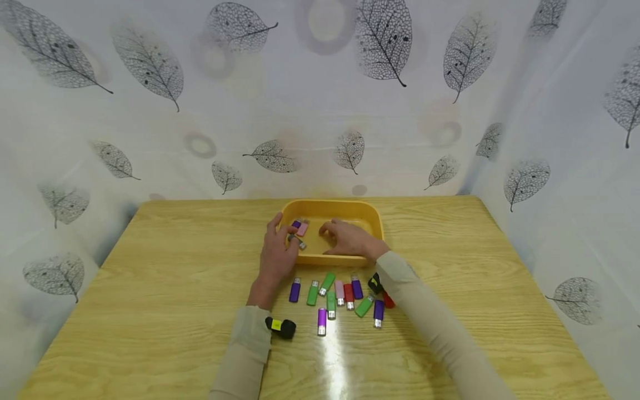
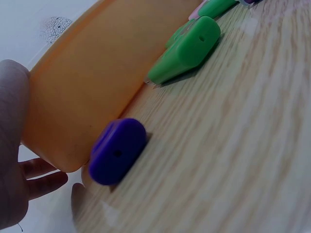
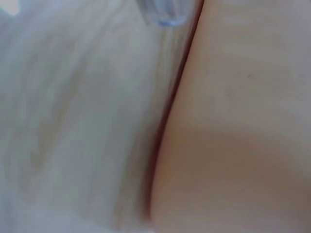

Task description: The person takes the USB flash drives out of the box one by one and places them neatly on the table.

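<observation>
A yellow plastic tray (image 1: 345,260) stands near the table's far edge. My left hand (image 1: 278,253) grips its left end, some fingers outside the wall and others over the rim. Inside at the left lie a purple USB flash drive (image 1: 296,224), a pink one (image 1: 302,229) and a dark one (image 1: 301,243). My right hand (image 1: 350,238) reaches over the near rim into the tray, fingers loosely bent, with nothing visible between them. In the left wrist view, a purple flash drive (image 2: 119,151) and a green one (image 2: 187,51) lie beside the tray's outer wall.
In front of the tray, several flash drives are spread on the wooden table (image 1: 175,289), among them a bright purple one (image 1: 322,322), a red one (image 1: 349,296) and a green one (image 1: 365,306). Black wrist cameras sit by the left sleeve (image 1: 250,333) and the right sleeve (image 1: 425,305).
</observation>
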`<state>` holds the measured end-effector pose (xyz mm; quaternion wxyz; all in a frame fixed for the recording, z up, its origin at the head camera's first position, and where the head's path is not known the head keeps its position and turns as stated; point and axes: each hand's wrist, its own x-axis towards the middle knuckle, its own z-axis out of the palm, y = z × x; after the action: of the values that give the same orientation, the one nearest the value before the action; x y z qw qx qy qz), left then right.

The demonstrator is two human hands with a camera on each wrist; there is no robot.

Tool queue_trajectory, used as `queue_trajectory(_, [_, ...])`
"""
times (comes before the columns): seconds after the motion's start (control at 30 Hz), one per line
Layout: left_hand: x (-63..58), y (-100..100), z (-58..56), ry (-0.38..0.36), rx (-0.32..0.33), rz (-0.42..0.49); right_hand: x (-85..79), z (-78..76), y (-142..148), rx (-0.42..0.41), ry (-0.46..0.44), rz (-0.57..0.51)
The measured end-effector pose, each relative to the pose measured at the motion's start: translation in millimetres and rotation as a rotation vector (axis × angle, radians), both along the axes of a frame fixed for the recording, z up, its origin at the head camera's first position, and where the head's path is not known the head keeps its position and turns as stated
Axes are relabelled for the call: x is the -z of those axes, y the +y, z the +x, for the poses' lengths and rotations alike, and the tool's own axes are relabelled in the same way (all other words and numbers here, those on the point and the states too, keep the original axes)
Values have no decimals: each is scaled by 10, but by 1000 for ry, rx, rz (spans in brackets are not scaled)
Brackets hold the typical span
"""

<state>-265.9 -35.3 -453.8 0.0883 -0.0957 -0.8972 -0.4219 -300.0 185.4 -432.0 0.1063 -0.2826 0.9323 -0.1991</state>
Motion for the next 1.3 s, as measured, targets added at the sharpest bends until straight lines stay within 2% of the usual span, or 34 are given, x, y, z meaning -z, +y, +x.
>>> queue_trajectory(0.17, [-65, 5, 12, 7, -9, -15, -83, -2, -51, 36, -11, 32])
queue_trajectory(0.27, [-79, 23, 45, 7, -11, -10, -101, 12, -99, 28, -24, 60])
queue_trajectory(0.4, [-31, 43, 65, -7, -6, -1, -69, 29, -166, -3, -38, 62])
queue_trajectory(0.57, [25, 47, 46, 8, -7, -2, -44, 34, -196, -12, 2, 63])
queue_trajectory(0.73, [1, 29, 40, 28, -13, 1, -56, 29, -209, -23, 28, 40])
queue_trajectory(1.07, [-13, 24, 63, -4, -3, 4, -16, 26, -215, -23, 17, 36])
queue_trajectory(1.3, [-2, 29, 34, 5, -7, 5, -11, -2, -209, -15, 16, 40])
